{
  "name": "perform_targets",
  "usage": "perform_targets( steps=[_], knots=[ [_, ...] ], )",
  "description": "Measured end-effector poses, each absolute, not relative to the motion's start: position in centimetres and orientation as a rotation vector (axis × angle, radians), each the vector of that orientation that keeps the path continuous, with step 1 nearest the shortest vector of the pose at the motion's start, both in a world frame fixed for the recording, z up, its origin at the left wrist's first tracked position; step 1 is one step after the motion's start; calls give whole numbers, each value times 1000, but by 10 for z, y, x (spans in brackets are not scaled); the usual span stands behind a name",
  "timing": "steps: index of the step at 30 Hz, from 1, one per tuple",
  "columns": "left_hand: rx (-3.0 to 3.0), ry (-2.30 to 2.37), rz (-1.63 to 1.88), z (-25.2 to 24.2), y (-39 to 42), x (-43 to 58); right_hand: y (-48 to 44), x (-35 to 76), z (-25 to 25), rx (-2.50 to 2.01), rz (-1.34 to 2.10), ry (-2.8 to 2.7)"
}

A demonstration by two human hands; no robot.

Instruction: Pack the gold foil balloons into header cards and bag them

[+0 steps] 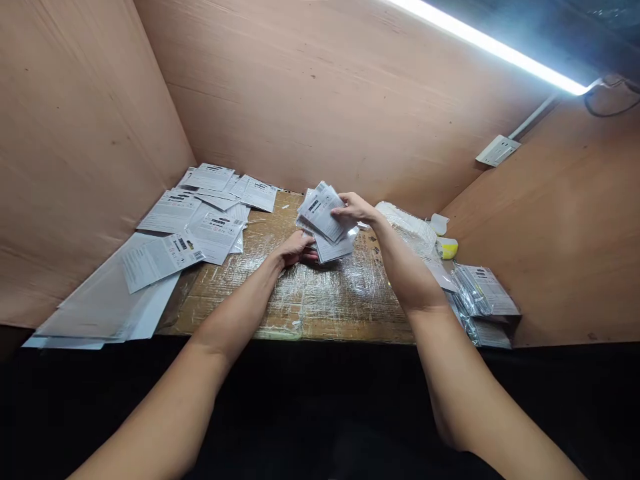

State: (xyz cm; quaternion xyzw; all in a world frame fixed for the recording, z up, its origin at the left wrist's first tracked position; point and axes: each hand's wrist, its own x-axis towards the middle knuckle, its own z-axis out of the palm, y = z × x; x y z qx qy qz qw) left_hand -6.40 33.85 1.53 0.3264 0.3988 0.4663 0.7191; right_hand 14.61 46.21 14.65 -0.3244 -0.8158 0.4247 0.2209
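Note:
Both hands are at a small fanned stack of printed packaging cards [323, 212] over the middle of the table. My right hand [354, 208] pinches the upper cards at their right edge, thumb on the printed face. Lower on the left, my left hand [298, 248] is closed on the stack's lower left edge, some of its fingers under the cards. A lower card [334, 249] sticks out below the others at an angle. The far sides of the cards and some fingertips are hidden.
Loose printed cards [215, 235] overlap at the left, by large translucent sheets [95, 300]. Bundled cards in clear plastic [475, 293] lie at the right, near a yellow and white roll [447, 248]. Cardboard under clear tape [225, 300] covers the table; wooden walls [300, 100] enclose it.

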Motion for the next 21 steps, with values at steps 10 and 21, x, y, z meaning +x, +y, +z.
perform_targets(
  steps=[10, 21],
  knots=[
    [711, 874, 1191, 18, 341, -59, 396, 201, 108, -859, 1402, -1200],
    [940, 985, 1566, 3, 347, -47, 367, 187, 61, -1032, 1084, -1311]
  ],
)
